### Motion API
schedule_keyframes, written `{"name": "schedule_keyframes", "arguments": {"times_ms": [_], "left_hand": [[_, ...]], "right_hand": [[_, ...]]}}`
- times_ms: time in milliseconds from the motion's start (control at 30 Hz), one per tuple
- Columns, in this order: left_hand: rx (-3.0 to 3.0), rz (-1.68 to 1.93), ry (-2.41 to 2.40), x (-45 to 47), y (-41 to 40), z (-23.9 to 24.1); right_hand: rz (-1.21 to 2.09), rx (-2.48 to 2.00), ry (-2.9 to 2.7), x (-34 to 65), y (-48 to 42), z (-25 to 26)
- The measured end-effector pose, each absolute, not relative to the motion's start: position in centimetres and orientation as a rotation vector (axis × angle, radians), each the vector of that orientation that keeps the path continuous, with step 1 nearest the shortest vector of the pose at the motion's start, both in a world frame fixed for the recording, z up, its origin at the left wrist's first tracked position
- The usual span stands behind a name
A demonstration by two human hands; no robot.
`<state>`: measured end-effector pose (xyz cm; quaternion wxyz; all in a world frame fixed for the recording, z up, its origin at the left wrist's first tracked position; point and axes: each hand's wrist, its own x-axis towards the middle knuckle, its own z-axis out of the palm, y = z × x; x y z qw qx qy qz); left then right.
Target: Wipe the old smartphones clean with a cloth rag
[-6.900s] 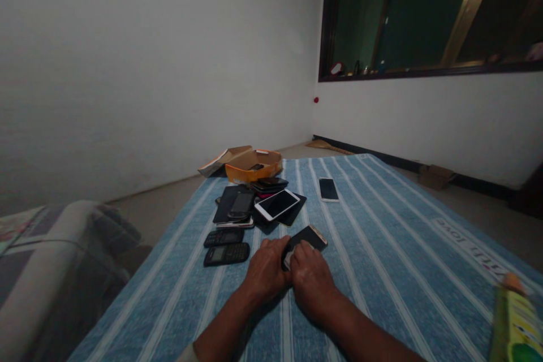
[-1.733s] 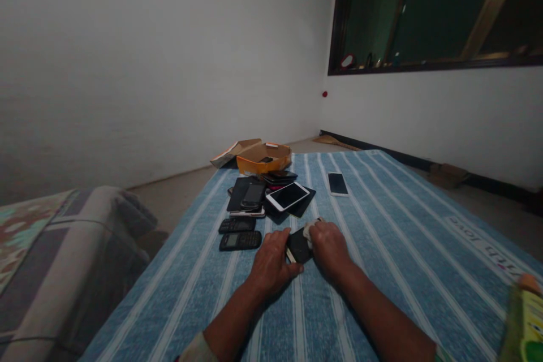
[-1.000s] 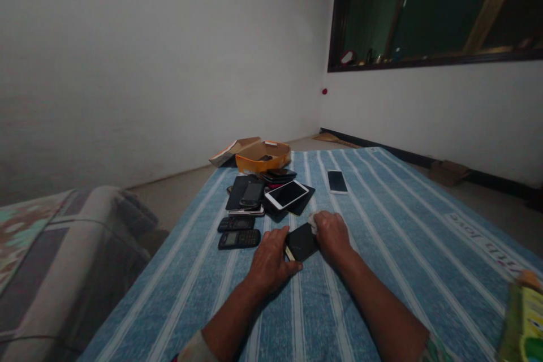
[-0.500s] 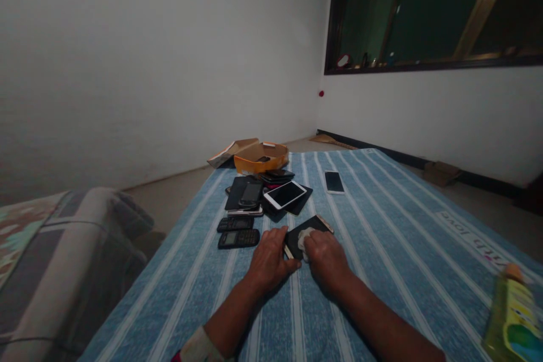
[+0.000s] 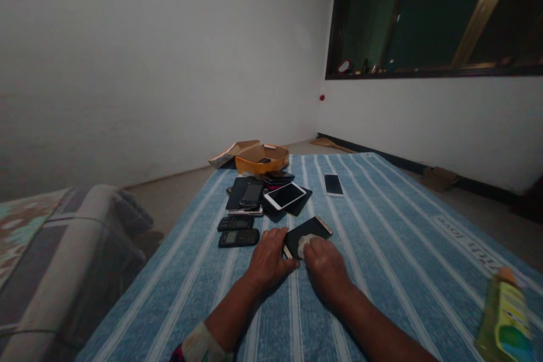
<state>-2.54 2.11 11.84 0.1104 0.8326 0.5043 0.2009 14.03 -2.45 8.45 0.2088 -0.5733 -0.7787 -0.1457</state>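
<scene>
A smartphone with a dark screen and pale ends (image 5: 314, 227) lies aslant on the blue striped cloth (image 5: 365, 305). My left hand (image 5: 269, 254) grips its near left end between thumb and fingers. In my closed right hand (image 5: 326, 263) is a crumpled whitish cloth (image 5: 304, 243), pressed on the phone's screen. Just left of my left hand are two black keypad phones, the nearer one (image 5: 238, 238) and the farther one (image 5: 236, 223). Beyond the hands, a white smartphone (image 5: 286, 196) rests on a pile of dark phones.
Another white smartphone (image 5: 334, 185) lies apart, farther right. An open orange box (image 5: 262, 167) with a phone inside stands at the far end. A bottle with yellowish liquid (image 5: 504, 317) is at the near right. On the left is a blanket-covered seat or bed (image 5: 63, 254).
My right hand and the whitish cloth have shifted slightly toward me on the phone's screen. My left hand keeps its hold. The view has tilted a little.
</scene>
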Motion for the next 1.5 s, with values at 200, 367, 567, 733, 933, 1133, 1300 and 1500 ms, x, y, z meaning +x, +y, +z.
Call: {"name": "schedule_keyframes", "arguments": {"times_ms": [200, 367, 567, 733, 933, 1133, 1300, 1500], "left_hand": [[2.472, 0.625, 1.457, -2.8, 2.5, 11.7], [2.448, 0.615, 1.449, -2.8, 2.3, 11.9], [2.427, 0.517, 1.466, -2.7, 2.1, 12.6], [2.406, 0.511, 1.457, -2.7, 2.0, 12.8], [2.388, 0.484, 1.443, -2.8, 2.1, 12.7], [2.405, 0.467, 1.436, -2.9, 2.4, 12.5], [2.446, 0.436, 1.427, -3.1, 2.6, 12.3], [2.409, 0.459, 1.394, -3.4, 2.6, 12.6]], "right_hand": [[-0.402, -1.455, -2.203, 13.1, -2.4, 8.2], [-0.200, -1.681, -2.219, 15.2, -2.1, 10.3], [-0.154, -1.920, -2.067, 19.1, -1.0, 10.8], [-0.205, -1.815, -2.107, 19.3, -0.7, 9.9], [-0.379, -1.513, -2.117, 18.2, -0.5, 8.2], [-0.442, -1.218, -2.133, 16.1, -0.6, 6.9], [-0.451, -1.147, -2.168, 14.0, -1.4, 7.4], [-0.267, -1.187, -2.264, 14.9, -1.6, 8.6]]}}
